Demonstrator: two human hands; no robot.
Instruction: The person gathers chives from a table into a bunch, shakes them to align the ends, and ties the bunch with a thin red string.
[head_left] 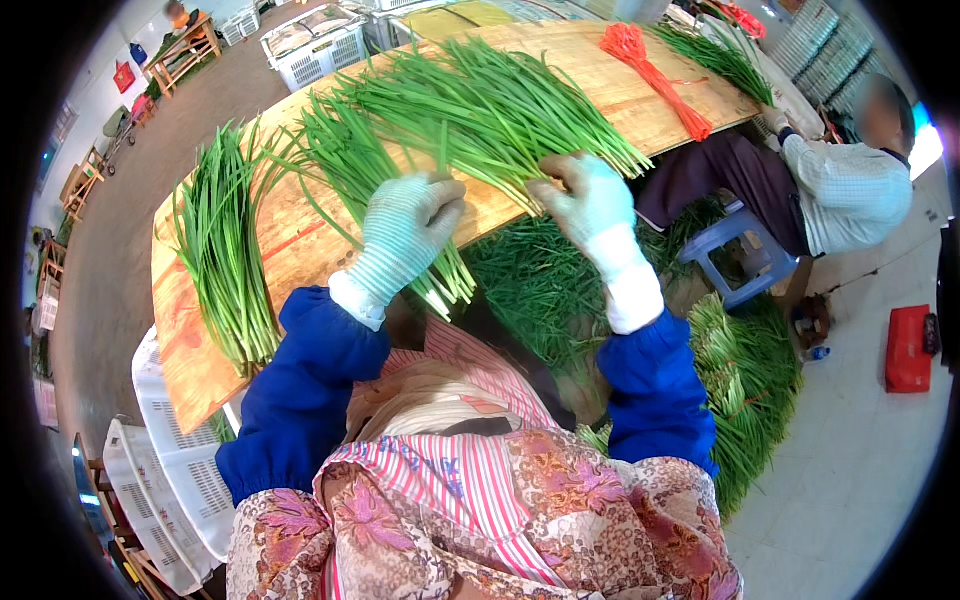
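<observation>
Garlic chives lie in bunches on a wooden table. My gloved left hand (410, 215) is closed above the middle bunch (345, 150); a blurred green blade rises by its fingertips, but what the fingers hold is hidden. My gloved right hand (588, 200) has its fingers curled at the pale stem ends of the large far pile (490, 100); whether stems are pinched there is too small to tell. A separate bunch (225, 250) rests to the left, stems pointing toward me.
Orange-red ties (655, 75) lie on the wooden table (300, 235). A co-worker (850, 185) sits at the right, near a blue stool (740, 255). Chives (745, 400) are heaped on the floor at my right. White crates (150, 500) stand at my left.
</observation>
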